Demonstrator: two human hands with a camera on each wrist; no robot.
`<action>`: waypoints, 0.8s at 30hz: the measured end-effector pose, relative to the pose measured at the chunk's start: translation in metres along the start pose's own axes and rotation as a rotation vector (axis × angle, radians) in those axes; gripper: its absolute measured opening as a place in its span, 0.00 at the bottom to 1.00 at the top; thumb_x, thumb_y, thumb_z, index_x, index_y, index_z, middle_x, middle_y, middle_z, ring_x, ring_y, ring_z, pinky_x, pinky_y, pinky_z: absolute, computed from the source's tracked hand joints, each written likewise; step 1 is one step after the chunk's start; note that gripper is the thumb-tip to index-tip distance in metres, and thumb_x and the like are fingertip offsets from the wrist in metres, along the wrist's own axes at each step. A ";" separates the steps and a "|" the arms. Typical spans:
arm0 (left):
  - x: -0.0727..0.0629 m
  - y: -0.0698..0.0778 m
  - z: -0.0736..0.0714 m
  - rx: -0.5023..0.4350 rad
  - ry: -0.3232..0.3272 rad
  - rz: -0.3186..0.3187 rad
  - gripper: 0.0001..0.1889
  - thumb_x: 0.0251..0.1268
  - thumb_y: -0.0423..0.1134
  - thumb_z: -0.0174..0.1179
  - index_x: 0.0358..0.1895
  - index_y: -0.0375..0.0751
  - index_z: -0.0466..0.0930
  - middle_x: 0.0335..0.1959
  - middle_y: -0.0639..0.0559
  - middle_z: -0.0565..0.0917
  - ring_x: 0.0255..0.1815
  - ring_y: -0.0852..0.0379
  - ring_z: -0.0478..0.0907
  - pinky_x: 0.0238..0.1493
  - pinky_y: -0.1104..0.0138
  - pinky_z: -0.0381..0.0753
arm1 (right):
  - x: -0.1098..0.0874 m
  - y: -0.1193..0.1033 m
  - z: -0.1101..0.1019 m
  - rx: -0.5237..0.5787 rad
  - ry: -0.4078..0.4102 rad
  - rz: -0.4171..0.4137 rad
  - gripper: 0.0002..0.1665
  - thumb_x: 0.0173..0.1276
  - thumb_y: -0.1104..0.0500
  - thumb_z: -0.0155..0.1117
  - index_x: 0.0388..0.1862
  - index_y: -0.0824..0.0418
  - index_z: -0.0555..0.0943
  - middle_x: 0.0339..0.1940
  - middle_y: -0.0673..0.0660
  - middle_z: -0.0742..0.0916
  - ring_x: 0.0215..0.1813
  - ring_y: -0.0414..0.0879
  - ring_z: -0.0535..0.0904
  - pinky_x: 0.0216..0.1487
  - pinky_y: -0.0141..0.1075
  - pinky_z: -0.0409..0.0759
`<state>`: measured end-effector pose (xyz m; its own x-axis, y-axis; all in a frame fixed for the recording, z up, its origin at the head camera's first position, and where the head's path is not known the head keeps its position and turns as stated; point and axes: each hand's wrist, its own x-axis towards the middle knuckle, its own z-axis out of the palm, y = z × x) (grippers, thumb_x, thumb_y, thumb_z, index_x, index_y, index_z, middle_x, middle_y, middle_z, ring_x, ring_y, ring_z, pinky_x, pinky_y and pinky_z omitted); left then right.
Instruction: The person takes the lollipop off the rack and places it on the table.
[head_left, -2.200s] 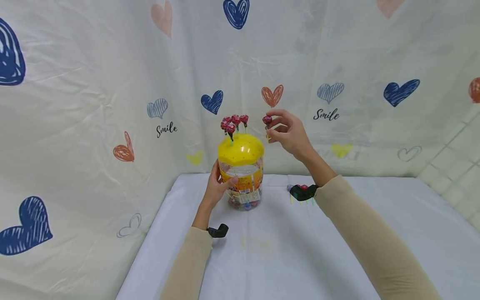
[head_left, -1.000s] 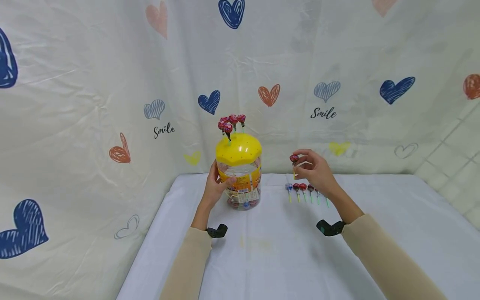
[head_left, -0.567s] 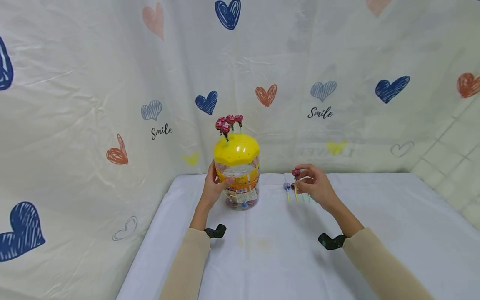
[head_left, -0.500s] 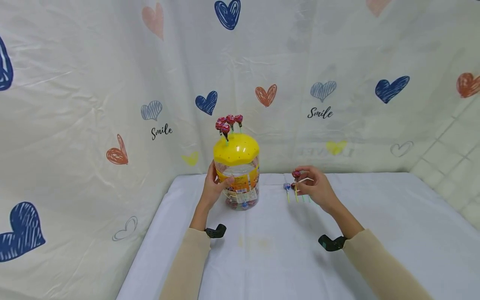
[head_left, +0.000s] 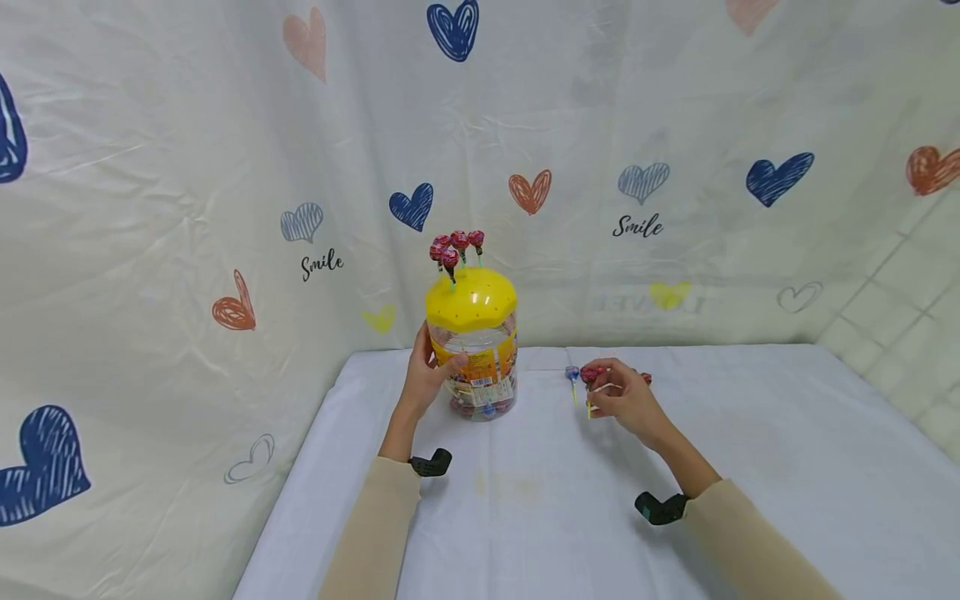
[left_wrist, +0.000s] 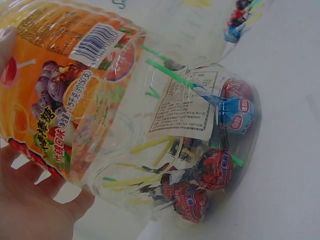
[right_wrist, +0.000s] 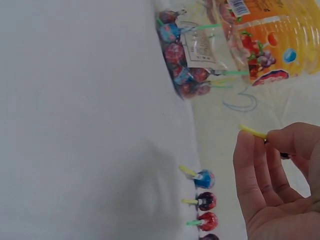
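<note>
My left hand (head_left: 424, 382) grips the side of a clear plastic candy jar (head_left: 495, 367), its thumb across the orange label. Several red-wrapped lollipops (head_left: 450, 257) stand stick-down in the jar's domed yellow lid (head_left: 474, 302), grouped at the back left. More lollipops (left_wrist: 216, 169) lie inside at the jar's bottom. To the right of the jar, my right hand (head_left: 628, 406) pinches a dark red lollipop (head_left: 589, 376) by its yellow stick (right_wrist: 253, 132), low over a row of lollipops on the table. A blue lollipop (head_left: 572, 372) shows at the row's left end.
The row runs along the back of the white-covered table (head_left: 525, 517); in the right wrist view a dark lollipop (right_wrist: 207, 201) and a red lollipop (right_wrist: 208, 221) follow the blue one. A heart-printed curtain (head_left: 480, 133) hangs behind the table.
My right hand has come down and right from beside the lid, carrying the lollipop to the row on the table. My left hand keeps its hold on the jar.
</note>
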<state>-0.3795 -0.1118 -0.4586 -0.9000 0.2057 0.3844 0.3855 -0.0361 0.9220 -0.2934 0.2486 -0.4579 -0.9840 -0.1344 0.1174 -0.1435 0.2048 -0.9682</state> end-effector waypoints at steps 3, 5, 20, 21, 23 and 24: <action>0.000 0.000 0.000 0.002 0.004 0.002 0.47 0.66 0.50 0.70 0.82 0.63 0.48 0.78 0.52 0.64 0.81 0.40 0.58 0.81 0.41 0.58 | -0.001 0.005 0.002 -0.012 -0.014 0.018 0.33 0.70 0.69 0.66 0.72 0.66 0.68 0.48 0.68 0.77 0.41 0.43 0.85 0.41 0.44 0.91; 0.000 0.000 0.000 0.000 0.002 0.002 0.48 0.66 0.50 0.70 0.82 0.62 0.47 0.78 0.52 0.64 0.81 0.39 0.57 0.81 0.41 0.57 | -0.001 0.009 0.003 -0.022 -0.020 0.031 0.33 0.70 0.69 0.65 0.72 0.66 0.67 0.48 0.69 0.77 0.41 0.43 0.85 0.42 0.45 0.91; -0.001 0.004 0.000 -0.011 -0.003 -0.009 0.44 0.70 0.41 0.66 0.82 0.65 0.48 0.77 0.54 0.65 0.80 0.45 0.60 0.81 0.42 0.57 | 0.003 0.027 0.012 -0.062 -0.100 0.076 0.28 0.70 0.72 0.61 0.68 0.68 0.68 0.44 0.65 0.78 0.40 0.47 0.80 0.40 0.42 0.91; -0.001 0.004 0.000 -0.010 -0.003 -0.009 0.44 0.70 0.41 0.66 0.82 0.66 0.48 0.77 0.54 0.65 0.79 0.45 0.61 0.81 0.42 0.57 | 0.004 0.027 0.012 -0.063 -0.106 0.084 0.29 0.70 0.72 0.61 0.68 0.68 0.68 0.45 0.66 0.78 0.41 0.47 0.80 0.40 0.42 0.91; -0.001 0.004 0.001 -0.013 -0.002 -0.010 0.44 0.70 0.41 0.67 0.82 0.65 0.49 0.77 0.54 0.65 0.79 0.45 0.61 0.81 0.43 0.58 | 0.004 0.027 0.013 -0.060 -0.107 0.102 0.29 0.69 0.72 0.61 0.68 0.67 0.68 0.45 0.67 0.78 0.40 0.49 0.80 0.40 0.41 0.91; -0.001 0.004 0.001 -0.013 0.000 -0.012 0.45 0.70 0.41 0.67 0.81 0.66 0.49 0.77 0.54 0.66 0.79 0.46 0.61 0.81 0.43 0.58 | 0.005 0.028 0.014 -0.060 -0.106 0.113 0.29 0.69 0.72 0.62 0.67 0.67 0.68 0.45 0.68 0.78 0.40 0.49 0.81 0.39 0.41 0.91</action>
<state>-0.3769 -0.1114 -0.4558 -0.9044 0.2067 0.3734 0.3722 -0.0463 0.9270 -0.3006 0.2401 -0.4872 -0.9780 -0.2080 -0.0180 -0.0421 0.2809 -0.9588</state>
